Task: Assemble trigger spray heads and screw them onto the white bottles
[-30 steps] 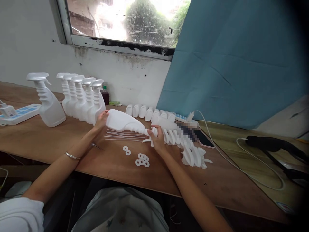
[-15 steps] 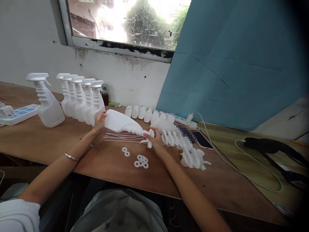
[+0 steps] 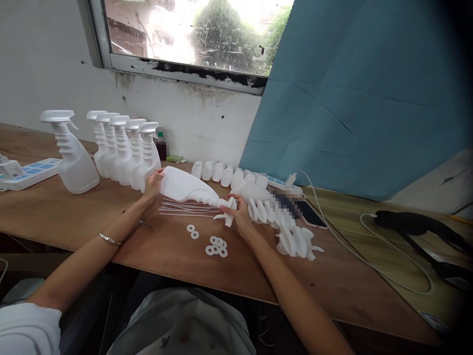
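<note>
A white spray bottle (image 3: 186, 185) lies nearly sideways in the air above the table, its base to the left and its neck to the right. My left hand (image 3: 153, 185) grips it by the base. At the neck end, my right hand (image 3: 240, 214) is closed on the white trigger spray head (image 3: 229, 212), which meets the bottle's neck; whether the threads are engaged I cannot tell. Thin white dip tubes (image 3: 181, 208) lie on the table beneath the bottle. Nearer to me are several flat white washers (image 3: 218, 245) and two more loose ones (image 3: 192, 231).
Several upright spray bottles (image 3: 118, 148) stand at the back left, near a power strip (image 3: 33, 175). White shrouds (image 3: 218, 172) line the back, and spray heads (image 3: 295, 239) are piled on the right beside a phone (image 3: 312, 215). A screwdriver-like tool (image 3: 148, 226) lies by my left forearm.
Both hands keep their hold on the bottle and the spray head. My right fingers have shifted very slightly around the head; the rest looks the same.
</note>
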Demonstrator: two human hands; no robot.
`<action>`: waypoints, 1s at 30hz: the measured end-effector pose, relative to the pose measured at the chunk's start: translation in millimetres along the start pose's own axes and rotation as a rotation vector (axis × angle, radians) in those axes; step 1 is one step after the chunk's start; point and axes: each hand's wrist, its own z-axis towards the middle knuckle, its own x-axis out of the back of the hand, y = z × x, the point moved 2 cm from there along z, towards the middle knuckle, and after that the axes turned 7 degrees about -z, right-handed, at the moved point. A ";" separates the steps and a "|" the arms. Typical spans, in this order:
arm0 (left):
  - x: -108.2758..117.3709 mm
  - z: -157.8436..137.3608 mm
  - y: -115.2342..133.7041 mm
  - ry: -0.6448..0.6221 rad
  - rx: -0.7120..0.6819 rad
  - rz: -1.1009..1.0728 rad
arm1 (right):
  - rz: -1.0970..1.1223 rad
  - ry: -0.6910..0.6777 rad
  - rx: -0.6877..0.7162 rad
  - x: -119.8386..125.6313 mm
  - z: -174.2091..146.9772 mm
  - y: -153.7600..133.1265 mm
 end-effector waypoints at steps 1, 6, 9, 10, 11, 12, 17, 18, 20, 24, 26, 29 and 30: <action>-0.4 -0.5 0.2 -0.005 -0.002 0.001 | 0.004 0.002 -0.016 -1.0 0.1 -0.3; -1.7 -2.4 2.2 -0.025 -0.008 0.010 | 0.021 -0.085 -0.084 -7.0 -2.0 -1.2; -0.9 -2.1 3.7 -0.014 -0.018 0.011 | 0.038 -0.138 -0.081 -6.7 -3.4 -1.6; -0.7 -1.9 4.1 -0.010 -0.021 0.011 | 0.042 -0.138 -0.074 -5.9 -3.5 -1.7; -0.5 -1.7 4.5 -0.008 -0.024 0.011 | 0.044 -0.129 -0.066 -4.9 -3.4 -1.7; -0.4 -1.5 4.8 -0.008 -0.026 0.012 | 0.047 -0.113 -0.060 -4.0 -3.0 -1.6; -1.8 -2.7 7.4 -0.005 -0.053 0.019 | 0.069 -0.050 -0.081 -3.5 0.2 0.8; -2.3 -3.2 8.3 -0.004 -0.059 0.020 | 0.069 -0.049 -0.091 -4.1 0.8 1.6; -3.7 -4.6 9.8 -0.006 -0.066 0.021 | 0.058 -0.059 -0.116 -5.6 1.0 3.0; -7.2 -8.0 11.8 -0.030 -0.062 0.025 | 0.032 -0.138 -0.160 -8.6 -2.6 1.8; -8.2 -9.2 12.7 -0.033 -0.061 0.029 | 0.027 -0.181 -0.149 -9.6 -5.0 -1.5; -7.7 -9.3 13.9 -0.020 -0.064 0.026 | 0.014 -0.188 -0.099 -9.6 -6.7 -5.9; -7.1 -9.0 14.1 -0.015 -0.063 0.023 | 0.006 -0.176 -0.085 -9.3 -6.7 -6.5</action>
